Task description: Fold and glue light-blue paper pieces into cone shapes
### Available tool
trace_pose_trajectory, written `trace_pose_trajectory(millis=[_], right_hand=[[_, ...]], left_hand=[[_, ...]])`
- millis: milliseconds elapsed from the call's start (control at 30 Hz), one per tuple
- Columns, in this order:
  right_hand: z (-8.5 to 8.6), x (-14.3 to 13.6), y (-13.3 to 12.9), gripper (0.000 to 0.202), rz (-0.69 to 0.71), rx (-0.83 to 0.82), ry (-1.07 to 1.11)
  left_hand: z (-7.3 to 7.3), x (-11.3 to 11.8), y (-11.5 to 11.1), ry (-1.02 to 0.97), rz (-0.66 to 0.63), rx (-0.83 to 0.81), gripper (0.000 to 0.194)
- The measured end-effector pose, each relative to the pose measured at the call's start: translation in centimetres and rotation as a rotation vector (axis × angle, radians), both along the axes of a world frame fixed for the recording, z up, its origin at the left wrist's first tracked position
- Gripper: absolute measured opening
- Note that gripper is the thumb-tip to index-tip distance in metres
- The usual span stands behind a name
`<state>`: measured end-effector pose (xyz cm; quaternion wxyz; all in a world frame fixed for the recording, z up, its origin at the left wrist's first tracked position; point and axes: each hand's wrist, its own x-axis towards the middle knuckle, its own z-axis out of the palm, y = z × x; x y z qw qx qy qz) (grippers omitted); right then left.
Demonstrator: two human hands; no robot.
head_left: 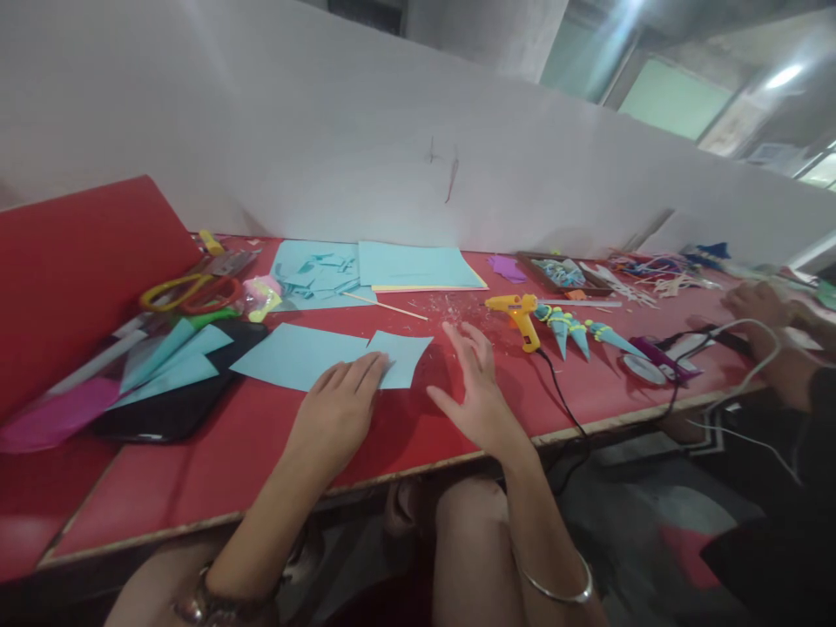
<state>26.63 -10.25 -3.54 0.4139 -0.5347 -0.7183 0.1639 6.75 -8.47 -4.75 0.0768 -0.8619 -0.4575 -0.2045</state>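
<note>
My left hand (346, 392) lies over two light blue paper pieces, its fingers stretched flat across the place where they meet. Under it on the left is the larger blue sheet (287, 353); a smaller blue paper piece (408, 357) shows at its fingertips. The thumb is hidden. My right hand (474, 383) is open just right of the smaller piece, thumb and fingers apart and nothing in it. Beyond the hands, a thin wooden stick (392, 306) lies on the red table (398, 435). A yellow glue gun (519, 318) rests right of my right hand.
Blue paper scraps (320, 277) and stacked blue sheets (418, 266) lie along the wall. Scissors (176, 293), a black tablet-like slab (189, 401) and folded blue paper (173, 366) are at left. Right are blue paper cones (575, 335), a tray (555, 274) and another person's hand (758, 309).
</note>
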Motion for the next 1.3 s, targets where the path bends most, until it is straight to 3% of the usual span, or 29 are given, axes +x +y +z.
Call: trace_pose_trajectory(millis=[100, 267, 500, 733, 900, 1133, 1300], right_hand=[[0.0, -0.2, 0.0, 0.051, 0.068, 0.022, -0.157], [-0.7, 0.5, 0.8, 0.045, 0.215, 0.011, -0.165], [-1.9, 3.9, 0.3, 0.049, 0.368, -0.076, -0.33], [-0.5, 5.7, 0.6, 0.032, 0.446, -0.094, -0.445], [-0.2, 4.5, 2.1, 0.015, 0.489, -0.142, -0.43], [0.0, 1.4, 4.9, 0.02, 0.59, -0.128, -0.375], [0.0, 0.1, 5.6, 0.025, 0.586, -0.148, -0.444]], left_hand=[[0.2, 0.6, -0.3, 0.011, -0.049, 0.032, 0.046], [1.1, -0.4, -0.3, -0.017, -0.258, -0.124, 0.035], [0.3, -2.7, 1.2, -0.046, -0.143, -0.314, 0.063], [0.0, -1.5, 0.7, 0.06, -0.147, -0.421, 0.06], [-0.2, -1.6, 0.6, 0.054, -0.155, -0.423, 0.066], [-0.1, -0.9, 0.2, -0.062, -0.113, -0.444, 0.057], [-0.6, 0.3, -0.2, -0.117, -0.063, -0.323, 0.055]])
